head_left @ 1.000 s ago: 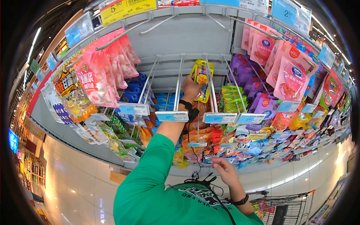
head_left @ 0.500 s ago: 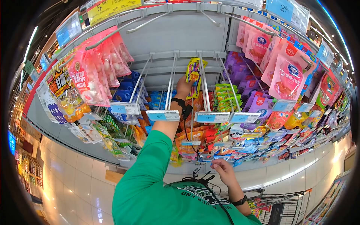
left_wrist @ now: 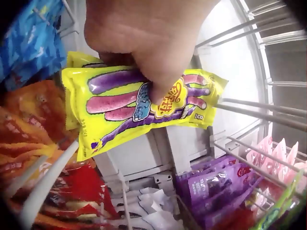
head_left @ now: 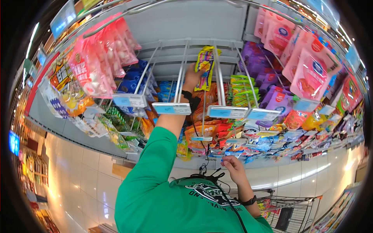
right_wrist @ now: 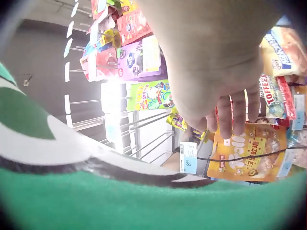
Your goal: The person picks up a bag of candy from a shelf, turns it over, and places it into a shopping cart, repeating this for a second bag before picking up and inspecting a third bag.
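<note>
My left hand reaches up among the display hooks and grips a yellow candy packet with purple and pink finger-like sticks printed on it. In the left wrist view the thumb of the left hand presses on the front of the packet. A second yellow packet shows behind it; the other fingers are hidden. Down in front of the green shirt, my right hand hangs with loosely bent fingers and holds nothing. The right wrist view shows the right hand overlapping an orange candy bag.
Metal hooks with price tags jut out on both sides of the left arm. Purple bags and pink pouches hang to the right, pink marshmallow bags to the left. A shopping cart stands at lower right.
The left hand keeps its grip on the yellow packet among the hooks, and the packet has tilted slightly. The head view has shifted a little; the right hand stays low.
</note>
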`<state>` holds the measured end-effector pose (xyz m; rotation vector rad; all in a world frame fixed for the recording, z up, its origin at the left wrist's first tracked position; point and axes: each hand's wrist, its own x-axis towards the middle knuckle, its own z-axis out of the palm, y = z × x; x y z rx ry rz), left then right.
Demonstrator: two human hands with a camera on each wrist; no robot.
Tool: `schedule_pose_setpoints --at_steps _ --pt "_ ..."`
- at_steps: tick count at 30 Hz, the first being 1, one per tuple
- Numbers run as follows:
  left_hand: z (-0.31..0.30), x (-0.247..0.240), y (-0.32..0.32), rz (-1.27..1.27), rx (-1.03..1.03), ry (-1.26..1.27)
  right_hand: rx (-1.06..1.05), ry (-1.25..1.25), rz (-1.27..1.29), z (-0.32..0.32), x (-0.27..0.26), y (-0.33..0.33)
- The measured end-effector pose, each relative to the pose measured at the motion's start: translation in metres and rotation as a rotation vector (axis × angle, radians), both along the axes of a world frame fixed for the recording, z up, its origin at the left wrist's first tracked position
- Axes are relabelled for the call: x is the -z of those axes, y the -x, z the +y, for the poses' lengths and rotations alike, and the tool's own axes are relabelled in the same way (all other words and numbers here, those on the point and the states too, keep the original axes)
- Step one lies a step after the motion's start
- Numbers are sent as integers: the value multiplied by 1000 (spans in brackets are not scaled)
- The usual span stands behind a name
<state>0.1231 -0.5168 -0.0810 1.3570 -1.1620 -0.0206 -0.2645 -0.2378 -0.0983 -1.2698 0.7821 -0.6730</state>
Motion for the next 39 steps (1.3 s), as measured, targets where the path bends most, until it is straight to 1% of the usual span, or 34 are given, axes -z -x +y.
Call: schedule_pose_setpoints --at_steps 1,2,3,4,5,6,7,8,10,11,12,13,14,15,17,18,20,21,23,24,26,27,28,30,31,32,34,35,36,38,39 --pt "25 -35 8 83 191 -267 8 -8 -4 -1 2 -1" --pt "23 -37 9 206 192 -296 11 -17 -6 -2 5 -2" --pt "20 -36 8 196 148 -294 -24 -15 2 -2 9 -4" --pt "16 -32 5 188 105 -295 -6 1 2 -2 13 -6" --pt "11 -27 3 117 35 -250 14 18 1 -2 15 -8" --pt "5 -23 -1 42 -30 -207 -11 18 9 -6 6 -14" --pt "0 -18 -9 62 41 -176 -10 269 132 -10 -13 -23" --pt "1 -19 -9 -42 -48 -233 -15 511 257 -11 -29 -31" --pt "11 -30 -2 72 11 -269 -15 551 296 -19 -50 -47" --pt "16 -37 3 74 13 -270 17 728 300 -23 -60 -57" --pt "23 -45 7 155 65 -291 51 905 301 -26 -67 -66" --pt "25 -46 8 238 117 -314 51 903 304 -29 -71 -75" --pt "25 -46 9 240 119 -315 22 973 318 -32 -74 -83" --pt "22 -41 7 326 194 -279 -9 1043 330 -32 -76 -88" --pt "15 -30 5 498 355 -228 -35 1042 350 -29 -69 -97" --pt "12 -31 3 500 358 -221 -58 1048 369 -30 -67 -101" --pt "9 -31 1 655 539 -248 -61 1041 376 -31 -69 -103" --pt "15 -39 4 659 542 -247 -65 1027 379 -30 -69 -103" --pt "32 -67 15 836 696 -310 -70 1021 382 -32 -67 -103" --pt "26 -62 16 834 700 -312 -74 1016 381 -33 -65 -103" --pt "5 -44 20 710 523 -208 -71 1011 380 -33 -64 -104" --pt "8 -45 22 636 463 -226 -75 1008 380 -32 -64 -103" --pt "6 -35 20 576 438 -213 -66 1012 384 -31 -64 -102" --pt "2 -21 21 671 413 -240 -69 1000 395 -30 -66 -102" --pt "3 -20 21 609 352 -286 -58 1010 399 -29 -67 -101" --pt "-18 4 15 545 278 -313 -61 1000 397 -29 -67 -100" --pt "-18 -2 20 559 221 -372 -55 1002 395 -28 -70 -98" --pt "-20 0 22 522 169 -337 -63 967 407 -26 -73 -97" --pt "-23 3 21 476 150 -300 -72 930 416 -25 -75 -95" --pt "-20 3 22 569 208 -258 -62 954 405 -25 -74 -90" --pt "-14 -1 22 560 211 -256 -44 953 410 -24 -76 -87"
